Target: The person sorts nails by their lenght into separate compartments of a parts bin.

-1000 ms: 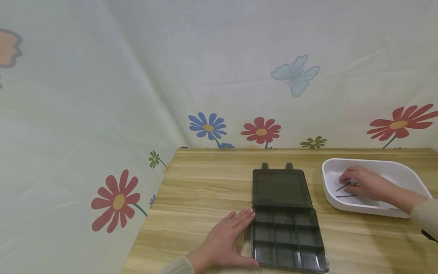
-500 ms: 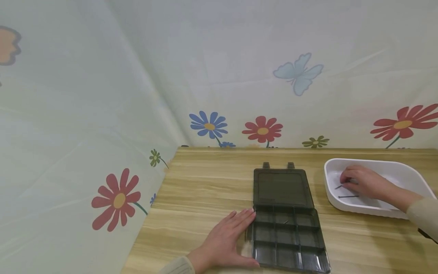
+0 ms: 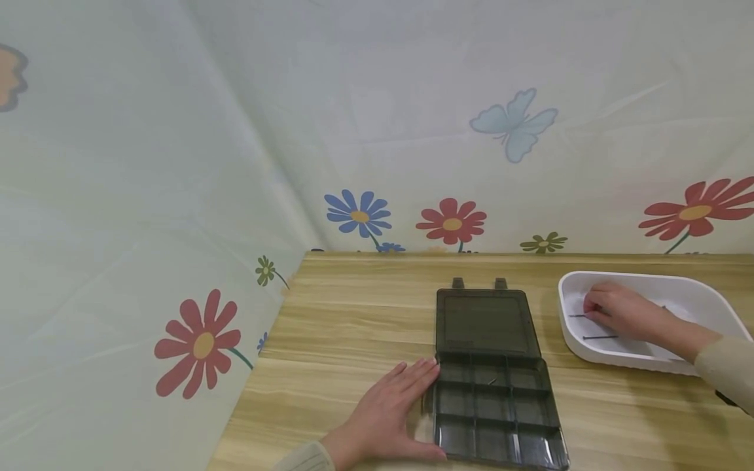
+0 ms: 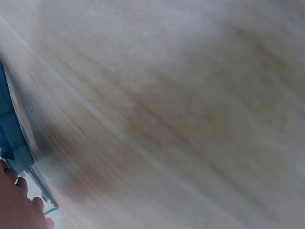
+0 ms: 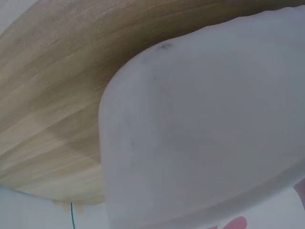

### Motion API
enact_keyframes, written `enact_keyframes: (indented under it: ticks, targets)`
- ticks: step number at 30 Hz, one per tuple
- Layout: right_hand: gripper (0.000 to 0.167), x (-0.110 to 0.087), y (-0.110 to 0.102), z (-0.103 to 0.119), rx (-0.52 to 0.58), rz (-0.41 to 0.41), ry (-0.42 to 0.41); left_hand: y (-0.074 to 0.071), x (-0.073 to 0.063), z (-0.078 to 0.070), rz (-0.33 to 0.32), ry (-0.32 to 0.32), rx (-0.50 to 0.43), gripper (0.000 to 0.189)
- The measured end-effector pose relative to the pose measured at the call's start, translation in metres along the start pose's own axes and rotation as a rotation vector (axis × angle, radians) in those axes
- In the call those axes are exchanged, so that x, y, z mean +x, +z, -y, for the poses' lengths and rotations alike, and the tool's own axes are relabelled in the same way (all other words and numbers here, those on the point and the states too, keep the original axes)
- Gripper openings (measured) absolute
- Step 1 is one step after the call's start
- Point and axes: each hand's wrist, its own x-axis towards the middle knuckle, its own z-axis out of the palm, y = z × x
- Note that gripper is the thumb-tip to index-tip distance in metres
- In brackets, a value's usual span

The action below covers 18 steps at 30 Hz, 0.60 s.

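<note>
In the head view my right hand [image 3: 630, 315] reaches into the white tray [image 3: 707, 366]. Its thumb and fingertips pinch a thin dark nail [image 3: 576, 316], whose end sticks out to the left. Just nearer to me, a second dark nail [image 3: 597, 337] lies on the tray floor, partly under the hand. My left hand [image 3: 385, 415] rests against the left side of a dark see-through compartment box [image 3: 471, 386], fingers straight and thumb spread at its near corner. One small dark piece [image 3: 491, 381] lies in a back compartment. The left wrist view shows that hand's fingertips [image 4: 21, 183] by the box.
The box's lid [image 3: 485, 320] lies folded back, two latches [image 3: 500, 284] pointing away from me. A wood-grain table [image 3: 353, 307] carries everything. Behind and to the left hangs a pale flowered sheet [image 3: 383, 118]. The tray's outer wall [image 5: 200, 119] fills much of the right wrist view.
My right fingers have closed on the far nail in the tray, which has turned from slanting to nearly level. The left hand and the box have stayed in place.
</note>
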Motion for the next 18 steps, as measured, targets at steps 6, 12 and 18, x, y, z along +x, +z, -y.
enact_keyframes:
  ticks: [6,12,18]
  targets:
    - [0.025,0.0004,0.0020,-0.0001,-0.031,-0.013,-0.053,0.0000,0.0003,0.0002,0.004,-0.005,-0.008,0.123]
    - [0.031,0.0004,0.0072,0.0006,-0.091,-0.081,-0.129,-0.0009,-0.0003,0.0002,0.010,-0.009,-0.016,0.123]
    - [0.035,-0.0005,0.0073,-0.0004,-0.093,-0.152,-0.157,-0.0020,0.0006,0.0004,0.011,-0.007,-0.022,0.123]
